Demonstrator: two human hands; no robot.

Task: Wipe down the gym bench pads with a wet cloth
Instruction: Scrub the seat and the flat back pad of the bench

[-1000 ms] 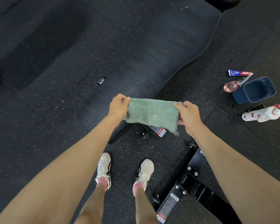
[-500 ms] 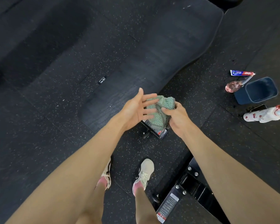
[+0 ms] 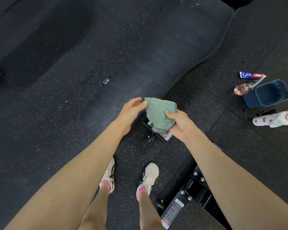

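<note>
We count one cloth (image 3: 158,112), two hands, one bench pad (image 3: 165,52), two shoes, one bucket, one tube and one spray bottle.

The cloth is at the centre of the frame, held in the air at the near end of the bench pad. It is green with a nubby, looped pile and is folded into a rough wedge. A black-and-white checked band shows along its lower edge.

The right hand (image 3: 181,127) grips the cloth from the lower right, thumb pressed across its face. The left hand (image 3: 131,112) is spread with straight fingers and holds nothing. Its fingertips reach the cloth's upper left corner; we cannot tell whether they touch.

The bench pad is long, black, matte and round-cornered, running from centre to upper right. The floor (image 3: 48,130) is black rubber with pale specks.

At the right edge are a dark blue, rounded-rectangular bucket (image 3: 249,101), a flat red, white and blue tube (image 3: 251,75), and a white spray bottle (image 3: 273,120) with red marks. The pale, laced shoes (image 3: 149,176) are at lower centre.
</note>
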